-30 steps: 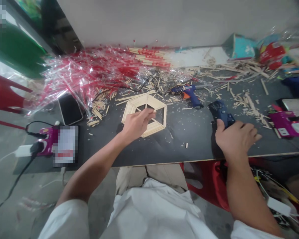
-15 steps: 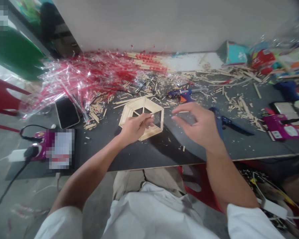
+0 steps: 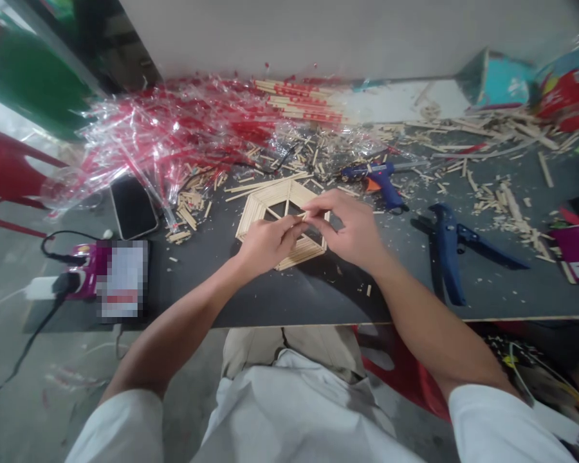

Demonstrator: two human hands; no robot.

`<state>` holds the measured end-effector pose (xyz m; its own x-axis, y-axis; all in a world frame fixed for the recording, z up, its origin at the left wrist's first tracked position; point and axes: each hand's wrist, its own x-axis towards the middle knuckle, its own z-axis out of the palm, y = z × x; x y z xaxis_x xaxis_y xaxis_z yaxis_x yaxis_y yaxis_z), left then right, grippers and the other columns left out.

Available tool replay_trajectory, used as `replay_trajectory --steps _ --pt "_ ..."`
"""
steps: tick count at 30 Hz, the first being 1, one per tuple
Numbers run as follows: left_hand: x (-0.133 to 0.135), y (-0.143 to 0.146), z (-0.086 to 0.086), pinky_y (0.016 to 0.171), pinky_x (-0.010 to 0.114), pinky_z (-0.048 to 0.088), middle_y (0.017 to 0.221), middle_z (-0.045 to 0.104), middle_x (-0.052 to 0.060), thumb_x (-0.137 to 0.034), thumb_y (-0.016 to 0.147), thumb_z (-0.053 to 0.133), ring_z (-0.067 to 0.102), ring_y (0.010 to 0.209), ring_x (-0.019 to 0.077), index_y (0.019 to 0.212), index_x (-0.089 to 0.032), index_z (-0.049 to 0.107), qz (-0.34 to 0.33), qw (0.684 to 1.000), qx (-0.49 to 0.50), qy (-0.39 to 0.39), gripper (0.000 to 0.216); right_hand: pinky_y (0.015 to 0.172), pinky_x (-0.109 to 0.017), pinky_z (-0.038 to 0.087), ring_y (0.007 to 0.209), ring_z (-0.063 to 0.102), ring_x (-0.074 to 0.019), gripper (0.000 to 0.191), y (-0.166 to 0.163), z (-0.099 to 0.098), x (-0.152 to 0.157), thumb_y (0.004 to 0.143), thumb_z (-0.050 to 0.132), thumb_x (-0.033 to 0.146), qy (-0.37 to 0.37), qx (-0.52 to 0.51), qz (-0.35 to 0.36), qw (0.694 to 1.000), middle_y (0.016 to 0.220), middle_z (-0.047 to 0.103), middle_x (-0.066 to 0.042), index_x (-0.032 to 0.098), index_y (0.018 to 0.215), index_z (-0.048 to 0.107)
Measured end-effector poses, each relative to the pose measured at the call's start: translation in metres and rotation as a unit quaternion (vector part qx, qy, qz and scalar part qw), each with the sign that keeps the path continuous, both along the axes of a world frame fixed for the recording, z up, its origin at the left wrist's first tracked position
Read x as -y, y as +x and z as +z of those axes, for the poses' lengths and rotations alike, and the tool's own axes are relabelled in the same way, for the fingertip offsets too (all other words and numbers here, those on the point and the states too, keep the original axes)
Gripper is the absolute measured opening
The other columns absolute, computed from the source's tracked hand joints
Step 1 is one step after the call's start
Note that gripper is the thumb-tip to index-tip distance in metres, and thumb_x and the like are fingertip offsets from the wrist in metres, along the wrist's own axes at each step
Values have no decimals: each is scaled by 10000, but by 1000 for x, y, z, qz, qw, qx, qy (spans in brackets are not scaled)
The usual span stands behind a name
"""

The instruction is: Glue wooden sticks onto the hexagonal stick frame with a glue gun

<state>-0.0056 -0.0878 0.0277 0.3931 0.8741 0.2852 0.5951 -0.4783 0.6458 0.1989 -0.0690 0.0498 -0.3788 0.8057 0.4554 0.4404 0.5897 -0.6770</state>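
Observation:
A six-sided frame [image 3: 255, 212] built from layered pale wooden sticks, with thin spokes across its open middle, lies on the dark table. Over its centre, my left hand [image 3: 267, 244] is closed in a pinch on a small wooden stick, mostly hidden by the fingers. My right hand [image 3: 350, 228] meets it fingertip to fingertip, thumb and forefinger closed on the same stick above the frame's right side. Behind the right hand rests a blue glue gun [image 3: 383, 180]. Blue-handled cutters [image 3: 448, 251] lie to its right.
Red-and-clear plastic wrappers [image 3: 174, 128] heap at the back left, beside bundled sticks [image 3: 303, 103]. Stick offcuts [image 3: 511, 206] litter the table's back and right. A black phone [image 3: 132, 207], a lit phone [image 3: 123, 280] and a purple power strip [image 3: 89, 270] with cords sit left.
My right hand has moved left from beside the frame and closed its fingers against my left fingertips. My left hand stays over the frame. The view has shifted slightly.

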Motion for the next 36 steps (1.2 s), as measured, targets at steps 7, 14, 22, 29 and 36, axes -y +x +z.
replay_trajectory --steps 7,14,22,29,36 --pt "-2 -2 -2 550 233 413 611 698 6 -366 1109 479 612 487 117 984 -181 753 10 997 -68 20 354 743 -334 526 810 662 -173 155 -3 -17 -7 975 582 151 66 -48 18 997 910 720 -13 267 1026 670" --pt "-4 -2 -4 533 256 356 603 686 9 -393 1119 444 574 473 123 1029 -185 779 10 994 -98 48 405 708 -314 510 784 639 -162 192 -4 -20 -9 939 588 103 58 -73 36 995 909 707 -3 265 1009 664" --pt "-5 0 -8 518 271 323 613 691 20 -405 1113 445 577 481 145 1152 -214 807 8 987 -144 76 411 707 -307 485 806 609 -163 203 1 -21 -10 916 575 92 8 -54 71 996 928 670 -14 251 1033 625" --pt "-3 3 -7 506 277 301 574 647 9 -425 1119 430 541 450 133 1071 -198 803 11 990 -119 69 439 741 -315 481 818 591 -164 201 4 -23 -10 934 563 106 -12 -54 80 995 926 636 -11 252 1070 592" --pt "-2 1 -4 530 231 394 615 703 3 -406 1119 459 609 476 111 1052 -175 750 3 998 -48 28 377 748 -317 471 815 570 -156 167 1 -25 -9 981 553 162 -43 -75 78 993 964 612 -15 257 1119 542"
